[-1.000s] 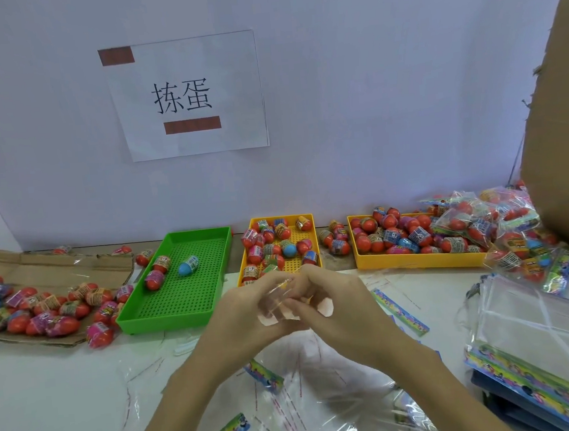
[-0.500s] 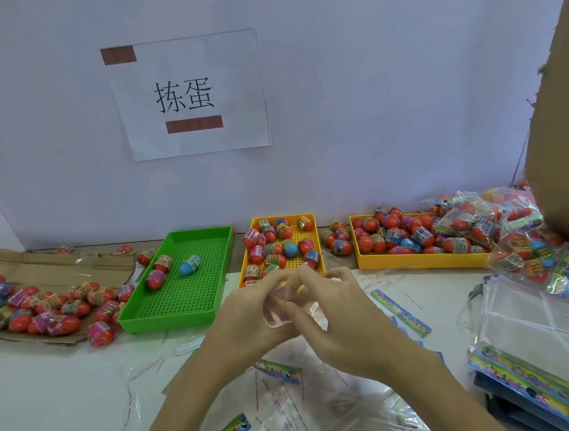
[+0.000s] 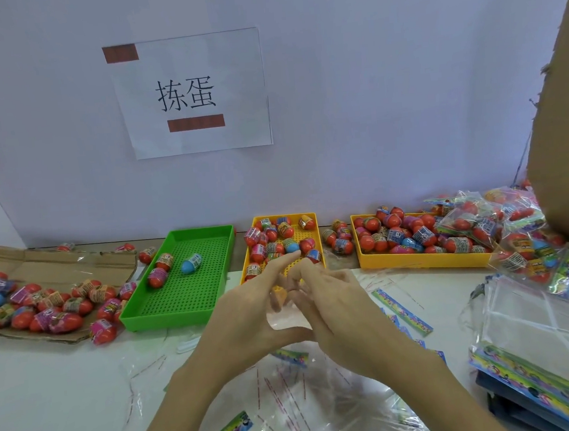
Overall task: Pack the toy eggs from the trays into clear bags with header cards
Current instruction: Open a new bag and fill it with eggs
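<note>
- Toy eggs [image 3: 280,241] fill the middle yellow tray [image 3: 249,252] at the back of the white bench [image 3: 52,407]; more lie in the right yellow tray [image 3: 421,260], and three in the green tray [image 3: 180,303].
- Stacked clear bags [image 3: 548,336] with header cards lie at the bench's right edge.
- Left hand [image 3: 247,318] and right hand [image 3: 339,310] meet above the bench, each grip pinching one clear bag [image 3: 286,314] between them; fingers partly extended.
</note>
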